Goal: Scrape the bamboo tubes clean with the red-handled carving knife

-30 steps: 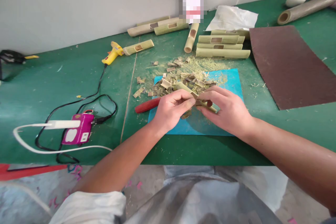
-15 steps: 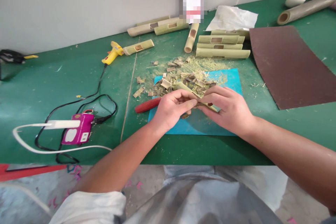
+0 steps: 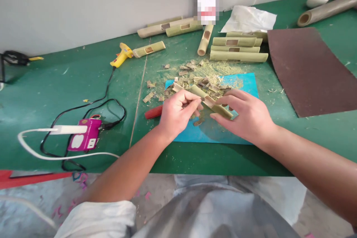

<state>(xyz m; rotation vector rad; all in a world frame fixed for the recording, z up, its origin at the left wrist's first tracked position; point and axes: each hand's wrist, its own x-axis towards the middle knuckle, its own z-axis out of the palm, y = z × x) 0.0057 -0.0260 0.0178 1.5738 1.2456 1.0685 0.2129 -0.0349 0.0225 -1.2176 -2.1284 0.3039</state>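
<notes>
A bamboo tube (image 3: 225, 111) with a cut-out window lies slantwise over the blue mat (image 3: 212, 134), in front of a heap of bamboo chips (image 3: 208, 81). To the left of its window, my left hand (image 3: 180, 113) pinches a small dark bamboo chip (image 3: 203, 99) between thumb and forefinger. My right hand (image 3: 245, 117) is beside the tube's right end, with thumb and fingers apart; whether it touches the tube I cannot tell. A red handle (image 3: 153, 112) sticks out from behind my left hand, and the rest of that tool is hidden.
Several windowed bamboo tubes (image 3: 238, 56) lie at the back, some under white paper (image 3: 248, 19). On the left are a yellow hot glue gun (image 3: 122, 55) and a purple power adapter (image 3: 86, 135) with cables. At right lie a brown sheet (image 3: 312, 70) and a thicker tube (image 3: 326, 12).
My hands have moved apart. The left hand drew back slightly left with the chip, and the right hand's fingers spread, uncovering the tube's window. The camera view shifted a little.
</notes>
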